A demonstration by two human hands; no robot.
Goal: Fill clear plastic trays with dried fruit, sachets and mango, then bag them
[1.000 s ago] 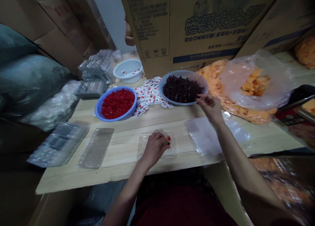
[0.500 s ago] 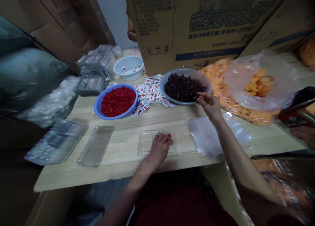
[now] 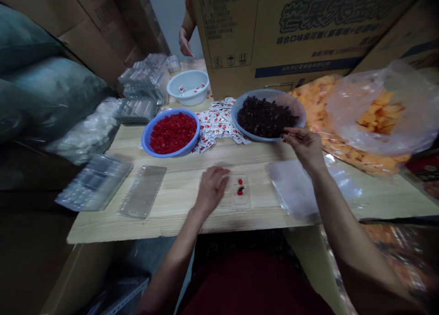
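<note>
My left hand (image 3: 211,189) is blurred above the left part of a clear plastic tray (image 3: 244,200); its fingers are curled, and whether they hold anything does not show. Two red pieces and a dark one lie in the tray's right compartments. My right hand (image 3: 305,146) is pinched at the near right rim of a blue bowl (image 3: 240,127) of dark pieces (image 3: 265,117); what lies between its fingertips is too small to name. Left of that bowl stands a purple-blue bowl (image 3: 147,146) full of red pieces (image 3: 173,133).
Small printed packets (image 3: 217,121) lie between the bowls. A pale blue bowl (image 3: 187,98), stacked clear trays (image 3: 94,182), a clear lid (image 3: 143,191), plastic sheets (image 3: 295,187) and bags of orange pieces (image 3: 380,114) surround them. Behind a large carton (image 3: 274,36) shows another person's hand (image 3: 185,43).
My left hand has lifted from the tray's right side and moved left, uncovering red and dark pieces. My right hand stays by the bowl's rim. The whole view has shifted, and more of the other person's hand shows.
</note>
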